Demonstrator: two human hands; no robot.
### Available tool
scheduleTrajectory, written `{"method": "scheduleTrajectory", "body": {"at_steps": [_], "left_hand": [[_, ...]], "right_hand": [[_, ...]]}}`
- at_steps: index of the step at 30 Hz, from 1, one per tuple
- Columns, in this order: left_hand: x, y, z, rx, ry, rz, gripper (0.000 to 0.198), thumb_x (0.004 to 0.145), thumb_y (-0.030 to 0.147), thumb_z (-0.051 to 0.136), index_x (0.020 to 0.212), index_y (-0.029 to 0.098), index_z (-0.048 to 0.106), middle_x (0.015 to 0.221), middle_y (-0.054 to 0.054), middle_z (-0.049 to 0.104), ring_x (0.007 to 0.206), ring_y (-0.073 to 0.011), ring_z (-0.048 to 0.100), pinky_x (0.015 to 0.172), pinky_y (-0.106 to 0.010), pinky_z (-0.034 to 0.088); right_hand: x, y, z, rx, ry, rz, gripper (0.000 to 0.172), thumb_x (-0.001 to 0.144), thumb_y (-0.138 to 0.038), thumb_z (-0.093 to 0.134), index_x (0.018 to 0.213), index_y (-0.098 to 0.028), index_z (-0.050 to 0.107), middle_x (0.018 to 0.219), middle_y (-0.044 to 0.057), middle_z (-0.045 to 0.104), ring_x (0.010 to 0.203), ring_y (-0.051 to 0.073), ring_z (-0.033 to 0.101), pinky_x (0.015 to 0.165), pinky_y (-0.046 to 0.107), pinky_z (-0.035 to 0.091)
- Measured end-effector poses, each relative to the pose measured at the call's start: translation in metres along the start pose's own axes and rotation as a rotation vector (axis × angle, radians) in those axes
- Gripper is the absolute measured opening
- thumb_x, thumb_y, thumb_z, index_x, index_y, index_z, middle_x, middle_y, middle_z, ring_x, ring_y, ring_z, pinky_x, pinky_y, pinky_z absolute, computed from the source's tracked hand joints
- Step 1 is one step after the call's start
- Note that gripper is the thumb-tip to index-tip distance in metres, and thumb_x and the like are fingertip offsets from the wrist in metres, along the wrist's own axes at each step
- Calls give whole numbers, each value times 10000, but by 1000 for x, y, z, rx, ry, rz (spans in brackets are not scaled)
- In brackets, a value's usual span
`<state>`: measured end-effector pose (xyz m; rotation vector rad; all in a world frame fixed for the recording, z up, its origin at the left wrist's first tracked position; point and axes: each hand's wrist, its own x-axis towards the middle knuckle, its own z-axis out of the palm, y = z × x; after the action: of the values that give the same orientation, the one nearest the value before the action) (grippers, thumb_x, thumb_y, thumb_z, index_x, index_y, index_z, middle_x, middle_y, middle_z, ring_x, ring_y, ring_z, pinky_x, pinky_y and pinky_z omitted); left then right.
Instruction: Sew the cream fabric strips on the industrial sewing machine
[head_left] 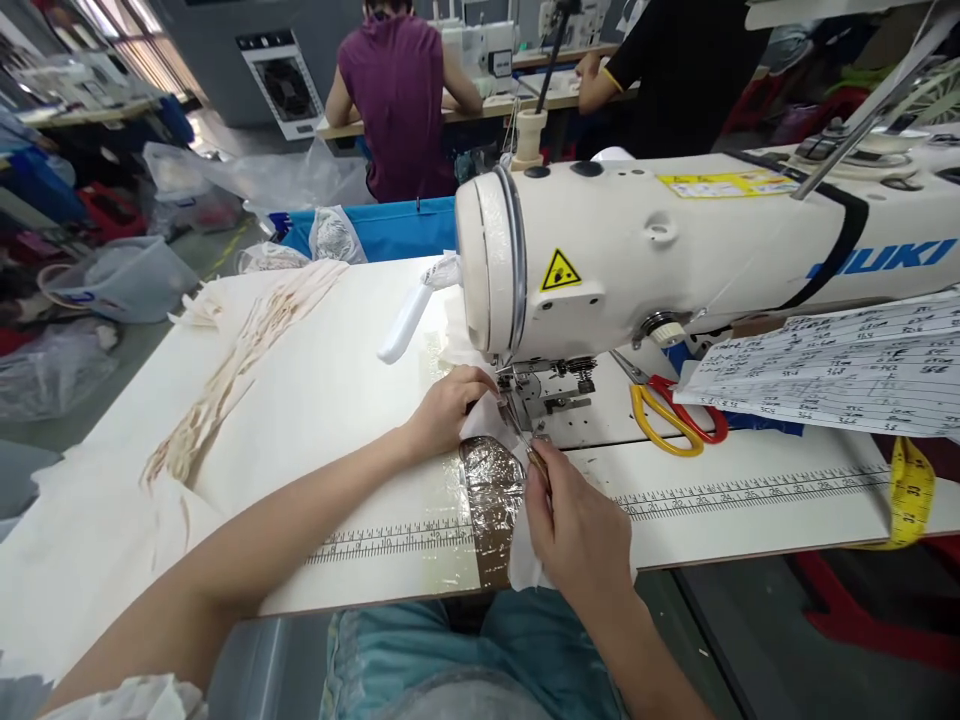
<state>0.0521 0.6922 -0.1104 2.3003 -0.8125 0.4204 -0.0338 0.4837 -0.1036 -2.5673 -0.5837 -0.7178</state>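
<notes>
My left hand is at the left of the sewing machine's needle area, its fingers closed on the edge of a small piece of white fabric. From the right, my right hand grips a slim pointed metal tool, whose tip reaches the fabric by the presser foot. Its exact kind is partly covered by my fingers. More of the white cloth hangs below my right hand. The white sewing machine stands just above both hands.
Scissors with yellow and red handles lie right of the needle area, near written paper sheets. A yellow tape measure hangs at the table's front edge. Cream fabric strips lie to the left. Two people sit working beyond the machine.
</notes>
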Motion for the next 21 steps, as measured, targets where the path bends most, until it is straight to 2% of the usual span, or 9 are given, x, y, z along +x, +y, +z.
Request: {"method": "scheduleTrajectory", "body": {"at_steps": [7, 15, 21], "left_hand": [[2, 2, -2, -84, -1, -62, 153, 931, 254, 596, 865, 161, 697, 944, -70, 694, 883, -177, 659, 755, -313, 548], [1, 1, 1, -34, -9, -77, 124, 931, 255, 579, 904, 169, 664, 956, -70, 682, 906, -189, 645, 778, -338, 546], [3, 2, 3, 35, -2, -57, 140, 947, 249, 531, 893, 152, 615, 924, -75, 660, 842, -173, 594, 745, -325, 532]], "right_hand": [[3, 1, 8, 3, 33, -4, 294, 1003, -205, 412, 1100, -106, 672, 917, 75, 780, 611, 142, 701, 491, 234, 441], [6, 1, 12, -27, -12, 22, 300, 999, -213, 412, 1096, -136, 685, 900, 52, 783, 559, 139, 678, 466, 245, 407], [6, -1, 11, -42, 14, 2, 309, 1014, -215, 407, 1106, -112, 684, 922, 61, 780, 580, 138, 685, 468, 244, 407]]}}
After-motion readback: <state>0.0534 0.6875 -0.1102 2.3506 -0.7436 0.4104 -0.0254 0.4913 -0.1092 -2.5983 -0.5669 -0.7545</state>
